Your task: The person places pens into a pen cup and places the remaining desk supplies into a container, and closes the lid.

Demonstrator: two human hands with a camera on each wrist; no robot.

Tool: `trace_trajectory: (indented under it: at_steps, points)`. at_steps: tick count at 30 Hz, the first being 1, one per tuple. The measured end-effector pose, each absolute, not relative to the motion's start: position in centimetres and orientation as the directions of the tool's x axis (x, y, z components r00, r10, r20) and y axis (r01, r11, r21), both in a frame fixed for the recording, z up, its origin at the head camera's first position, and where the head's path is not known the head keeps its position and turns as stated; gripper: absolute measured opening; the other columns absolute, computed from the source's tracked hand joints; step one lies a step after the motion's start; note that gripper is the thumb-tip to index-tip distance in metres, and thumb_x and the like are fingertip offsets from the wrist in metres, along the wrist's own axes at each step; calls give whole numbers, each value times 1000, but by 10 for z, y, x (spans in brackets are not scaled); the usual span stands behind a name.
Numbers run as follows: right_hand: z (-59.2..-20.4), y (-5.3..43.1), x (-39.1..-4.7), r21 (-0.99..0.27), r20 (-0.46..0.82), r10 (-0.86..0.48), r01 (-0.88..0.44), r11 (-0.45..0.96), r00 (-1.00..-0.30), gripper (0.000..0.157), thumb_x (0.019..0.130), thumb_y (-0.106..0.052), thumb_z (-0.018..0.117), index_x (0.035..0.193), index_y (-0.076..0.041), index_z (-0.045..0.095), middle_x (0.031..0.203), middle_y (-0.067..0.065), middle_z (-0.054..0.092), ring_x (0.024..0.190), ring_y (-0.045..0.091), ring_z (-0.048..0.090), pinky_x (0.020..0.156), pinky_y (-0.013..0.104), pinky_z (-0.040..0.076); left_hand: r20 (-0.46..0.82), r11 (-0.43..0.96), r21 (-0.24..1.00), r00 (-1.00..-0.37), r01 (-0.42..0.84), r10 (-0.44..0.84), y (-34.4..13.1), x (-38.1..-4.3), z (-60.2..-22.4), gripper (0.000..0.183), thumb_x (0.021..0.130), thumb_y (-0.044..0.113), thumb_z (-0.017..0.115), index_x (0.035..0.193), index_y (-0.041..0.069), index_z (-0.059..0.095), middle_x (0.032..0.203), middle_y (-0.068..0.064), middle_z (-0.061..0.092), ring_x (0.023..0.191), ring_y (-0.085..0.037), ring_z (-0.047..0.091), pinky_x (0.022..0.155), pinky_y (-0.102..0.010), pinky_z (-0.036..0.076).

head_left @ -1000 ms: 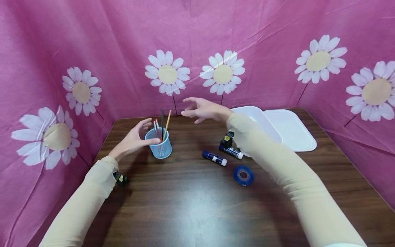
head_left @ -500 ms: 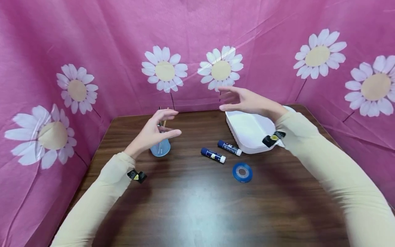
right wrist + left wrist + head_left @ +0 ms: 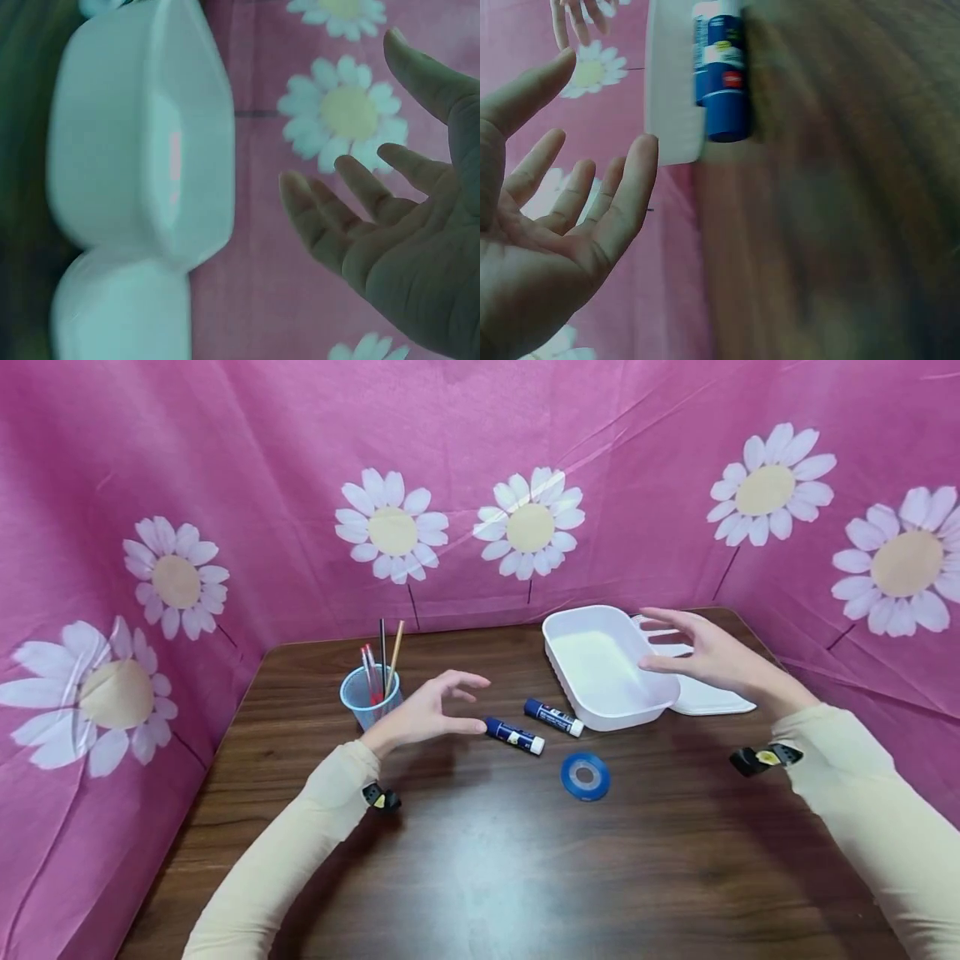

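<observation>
My left hand (image 3: 423,714) hovers over the table with spread fingers and holds nothing. Its thumb tip overlaps the near end of a blue glue stick (image 3: 514,737) in the head view. A second glue stick (image 3: 553,717) lies just behind that one. My right hand (image 3: 705,652), also holding nothing, has its fingers apart above the right side of a white plastic tub (image 3: 611,714). Part of a flat white lid (image 3: 708,697) shows beneath that hand. In the right wrist view the tub (image 3: 105,142) stands well apart from the fingers.
A light blue mesh cup (image 3: 369,710) with pens and pencils stands at the back left, behind my left wrist. A roll of blue tape (image 3: 586,777) lies in front of the glue sticks. A pink flowered cloth (image 3: 465,427) rises behind the table.
My left hand has left the mesh cup and come right, towards the glue sticks. My right hand has swung far right, from near the cup to over the tub and lid.
</observation>
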State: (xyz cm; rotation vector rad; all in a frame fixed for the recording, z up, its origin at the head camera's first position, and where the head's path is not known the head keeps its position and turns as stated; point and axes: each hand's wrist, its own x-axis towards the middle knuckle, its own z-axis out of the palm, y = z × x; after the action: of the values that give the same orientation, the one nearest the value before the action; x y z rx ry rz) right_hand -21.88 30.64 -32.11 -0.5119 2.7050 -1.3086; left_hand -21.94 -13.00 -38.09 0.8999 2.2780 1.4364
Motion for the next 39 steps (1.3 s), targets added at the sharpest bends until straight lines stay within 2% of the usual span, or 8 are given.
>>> trace_trajectory:
  at_steps: [6, 15, 21, 25, 28, 34, 36, 39]
  points:
    - [-356, 336, -215, -755, 43, -320, -240, 610, -946, 89, 86, -5, 82, 157, 0, 29, 158, 23, 31, 135, 49, 40, 85, 9, 49, -12, 339, 893, -738, 295, 675, -123, -225, -406, 66, 84, 20, 86, 141, 8, 55, 143, -16, 54, 121, -32, 55, 103, -51, 46]
    - [-391, 353, -215, -784, 9, -339, -217, 581, -941, 96, 88, -8, 80, 161, -4, 17, 159, 30, 24, 135, 55, 36, 84, 10, 49, -81, 355, 902, -711, 246, 699, -115, -231, -423, 67, 85, 15, 85, 143, 5, 54, 144, -11, 54, 123, -28, 54, 105, -45, 46]
    - [-404, 352, -213, -799, -129, -337, -103, 592, -932, 102, 91, -23, 79, 164, -18, 8, 167, 15, 14, 147, 39, 23, 106, 22, 39, -110, 332, 924, -700, 189, 705, -108, -235, -429, 62, 86, 1, 80, 142, 3, 54, 138, -15, 56, 119, -30, 55, 88, -39, 58]
    - [-409, 352, -216, -803, -169, -326, -61, 592, -930, 103, 92, -27, 77, 164, -22, 4, 169, 6, 4, 150, 29, 14, 107, 13, 31, -150, 302, 948, -694, 102, 704, -104, -238, -431, 61, 87, -6, 76, 143, 2, 52, 128, -19, 58, 113, -31, 56, 76, -39, 62]
    - [-411, 353, -218, -812, -176, -327, -51, 581, -928, 104, 93, -28, 76, 164, -18, 0, 170, 6, 1, 149, 28, 14, 94, 0, 27, -171, 296, 953, -692, 64, 701, -100, -240, -432, 61, 87, -7, 76, 142, 2, 53, 124, -20, 59, 109, -30, 59, 76, -40, 62]
    - [-412, 353, -217, -817, -190, -313, -27, 576, -931, 105, 94, -28, 75, 163, -15, -3, 170, 4, -3, 148, 27, 16, 106, 8, 26, -190, 308, 950, -691, 50, 697, -96, -243, -434, 61, 86, -5, 78, 142, 4, 55, 130, -15, 57, 111, -27, 59, 76, -42, 63]
    - [-411, 352, -216, -817, -198, -309, -18, 577, -930, 105, 95, -29, 75, 163, -14, -3, 170, 5, -3, 146, 28, 21, 104, 7, 27, -194, 327, 943, -692, 64, 696, -97, -244, -434, 61, 86, -3, 79, 142, 5, 56, 129, -14, 59, 110, -26, 60, 74, -42, 63]
    - [-411, 351, -215, -819, -200, -306, -12, 574, -931, 104, 95, -30, 74, 163, -14, -3, 169, 9, -1, 143, 31, 27, 91, 0, 28, -205, 357, 930, -694, 81, 690, -96, -246, -435, 61, 85, -1, 80, 141, 6, 57, 123, -12, 63, 106, -23, 61, 72, -40, 63]
